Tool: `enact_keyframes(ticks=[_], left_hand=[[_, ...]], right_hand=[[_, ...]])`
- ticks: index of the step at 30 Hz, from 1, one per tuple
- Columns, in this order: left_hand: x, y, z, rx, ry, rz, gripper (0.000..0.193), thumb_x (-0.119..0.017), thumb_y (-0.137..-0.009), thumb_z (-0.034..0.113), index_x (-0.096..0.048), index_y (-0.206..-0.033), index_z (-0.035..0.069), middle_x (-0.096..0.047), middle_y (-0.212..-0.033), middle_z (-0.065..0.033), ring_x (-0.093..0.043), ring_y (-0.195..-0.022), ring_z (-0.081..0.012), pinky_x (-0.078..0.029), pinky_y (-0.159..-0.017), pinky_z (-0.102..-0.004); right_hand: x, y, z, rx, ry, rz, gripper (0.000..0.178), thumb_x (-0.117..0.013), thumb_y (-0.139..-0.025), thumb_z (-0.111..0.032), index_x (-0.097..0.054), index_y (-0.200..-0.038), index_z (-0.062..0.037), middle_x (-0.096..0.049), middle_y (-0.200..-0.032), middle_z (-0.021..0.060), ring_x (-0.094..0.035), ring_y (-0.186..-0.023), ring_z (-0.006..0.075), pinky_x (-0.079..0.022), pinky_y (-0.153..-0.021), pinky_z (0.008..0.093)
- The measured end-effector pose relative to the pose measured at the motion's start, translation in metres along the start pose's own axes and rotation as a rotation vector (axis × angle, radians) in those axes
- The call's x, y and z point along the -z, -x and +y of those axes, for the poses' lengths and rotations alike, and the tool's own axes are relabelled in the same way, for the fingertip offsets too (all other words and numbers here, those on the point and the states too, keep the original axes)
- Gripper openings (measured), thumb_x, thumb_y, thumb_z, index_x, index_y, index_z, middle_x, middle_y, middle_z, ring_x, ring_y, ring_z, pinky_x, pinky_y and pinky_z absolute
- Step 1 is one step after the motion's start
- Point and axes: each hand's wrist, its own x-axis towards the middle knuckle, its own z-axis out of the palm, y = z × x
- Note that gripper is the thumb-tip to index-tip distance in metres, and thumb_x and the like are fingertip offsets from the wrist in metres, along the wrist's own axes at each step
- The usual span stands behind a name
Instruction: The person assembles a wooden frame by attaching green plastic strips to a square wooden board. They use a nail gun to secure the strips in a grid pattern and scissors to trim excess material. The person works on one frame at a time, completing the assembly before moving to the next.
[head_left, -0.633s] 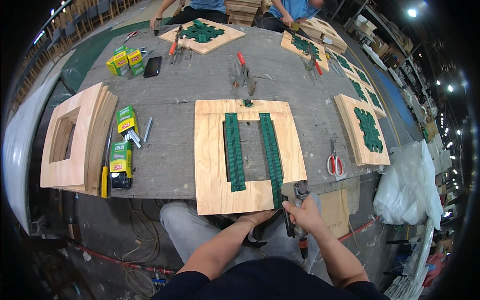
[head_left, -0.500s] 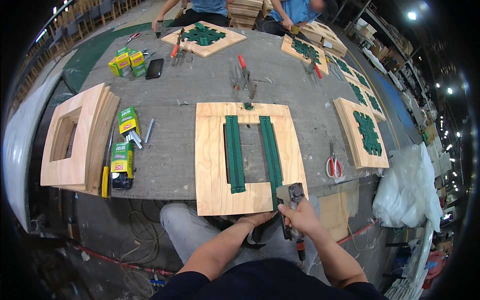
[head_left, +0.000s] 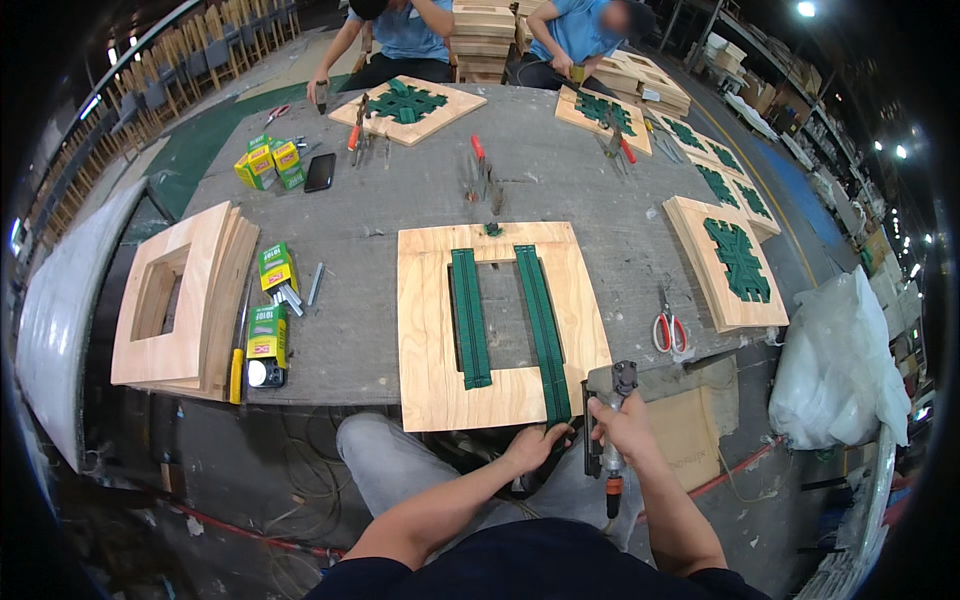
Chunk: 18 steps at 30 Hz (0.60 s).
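1. From the head view, the wooden frame (head_left: 430, 345) lies at centre, its near edge at the desk (head_left: 350, 210) edge, probably so fingers can reach beneath.
2. Two green straps cross its opening lengthwise: the left strap (head_left: 468, 325) stops on the near rail, while the right strap (head_left: 543, 335) runs over the edge.
3. There, at lower centre, the left hand (head_left: 535, 448) seems to pinch the strap's end, probably to keep it snug and straight.
4. The right hand (head_left: 622, 428), right of it, wraps the handle of an air tool (head_left: 603, 382), nose beside the frame's corner, apparently held clear of the strap.
5. Yellow-green boxes (head_left: 277, 268) at left and scissors (head_left: 679, 334) at right flank the work, presumably for easy reach; bare frames (head_left: 150, 345) stand farther left, strapped frames (head_left: 692, 265) right.
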Motion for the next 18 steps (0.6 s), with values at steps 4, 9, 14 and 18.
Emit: enact_keyframes(ticks=[4, 9, 14, 18], left_hand=[[-0.01, 0.027, 0.016, 0.098, 0.067, 0.069, 0.04, -0.048, -0.11, 0.035, -0.071, -0.116, 0.003, -0.077, -0.096, -0.0107, -0.072, -0.091, -0.0245, -0.054, -0.086, -0.0378], [0.024, 0.039, 0.079, 0.141, 0.222, 0.055, 0.034, -0.051, -0.11, 0.027, -0.07, -0.112, -0.002, -0.075, -0.096, -0.0062, -0.069, -0.079, -0.0135, -0.056, -0.075, -0.0309], [0.081, -0.021, 0.125, 0.206, 0.401, 0.193, 0.038, -0.051, -0.11, 0.032, -0.066, -0.119, -0.001, -0.076, -0.107, -0.0083, -0.069, -0.07, -0.0138, -0.056, -0.057, -0.0293], [0.102, -0.068, 0.11, 0.218, 0.333, 0.211, 0.04, -0.049, -0.111, 0.034, -0.068, -0.119, -0.001, -0.077, -0.109, -0.007, -0.07, -0.088, -0.0139, -0.058, -0.071, -0.0326]], right_hand=[[0.006, 0.0, 0.004, 0.016, -0.027, -0.029, 0.025, -0.073, -0.097, -0.015, -0.058, -0.111, -0.0001, -0.067, -0.086, 0.0054, -0.061, -0.052, 0.0127, -0.044, -0.043, 0.0271], [0.012, 0.001, 0.019, -0.026, -0.067, -0.018, 0.028, -0.073, -0.097, -0.016, -0.057, -0.115, -0.0018, -0.066, -0.085, 0.0043, -0.06, -0.052, 0.0121, -0.043, -0.044, 0.0273], [0.012, -0.004, 0.007, -0.04, -0.03, -0.118, 0.032, -0.073, -0.097, -0.019, -0.056, -0.119, -0.0036, -0.064, -0.083, 0.0035, -0.06, -0.053, 0.0122, -0.043, -0.045, 0.0281], [0.001, -0.011, -0.002, 0.046, -0.027, -0.184, 0.035, -0.073, -0.096, -0.019, -0.055, -0.121, -0.0026, -0.063, -0.082, 0.0032, -0.061, -0.054, 0.0125, -0.045, -0.046, 0.0287]])
